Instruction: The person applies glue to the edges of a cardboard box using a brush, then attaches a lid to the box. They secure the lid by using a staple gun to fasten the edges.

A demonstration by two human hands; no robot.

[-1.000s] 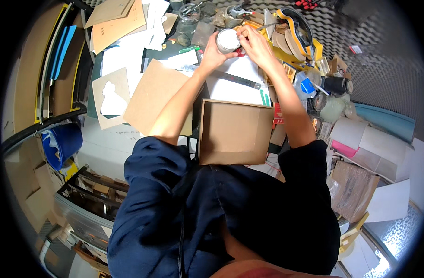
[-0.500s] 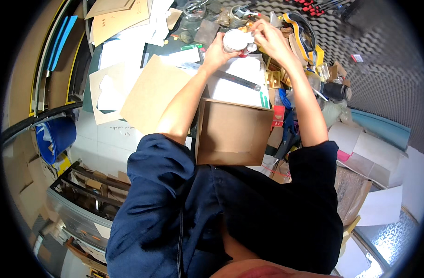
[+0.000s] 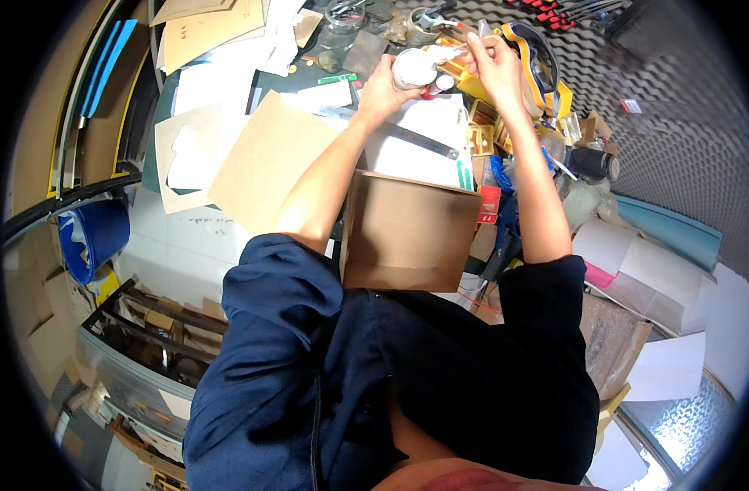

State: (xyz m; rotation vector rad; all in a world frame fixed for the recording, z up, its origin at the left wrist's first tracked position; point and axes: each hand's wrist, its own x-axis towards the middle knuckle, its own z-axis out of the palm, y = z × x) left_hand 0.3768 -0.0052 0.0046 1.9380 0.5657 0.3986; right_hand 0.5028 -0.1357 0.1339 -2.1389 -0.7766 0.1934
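Observation:
At the far side of the work table, my left hand [image 3: 380, 92] is wrapped round a white tub [image 3: 410, 72] with a pale top. My right hand [image 3: 499, 75] is just to its right, fingers pinched on a thin tool with a white, paste-like lump [image 3: 445, 54] on its end. That lump is beside the tub's rim; the tool's exact kind is too small to tell. A small white-and-red bottle [image 3: 442, 83] stands close to the tub. Nearer me sits an open brown cardboard box [image 3: 411, 233], its inside facing up.
A metal ruler [image 3: 415, 139] lies on white paper beyond the box. Brown board [image 3: 268, 164] and more sheets cover the left side. Yellow trays [image 3: 481, 139], a yellow-and-black strap [image 3: 542, 61] and other clutter crowd the right. A blue bin [image 3: 96, 237] stands at left.
My right hand has moved right, away from the tub, drawing the white lump out with it. My left hand keeps hold of the tub in nearly the same place.

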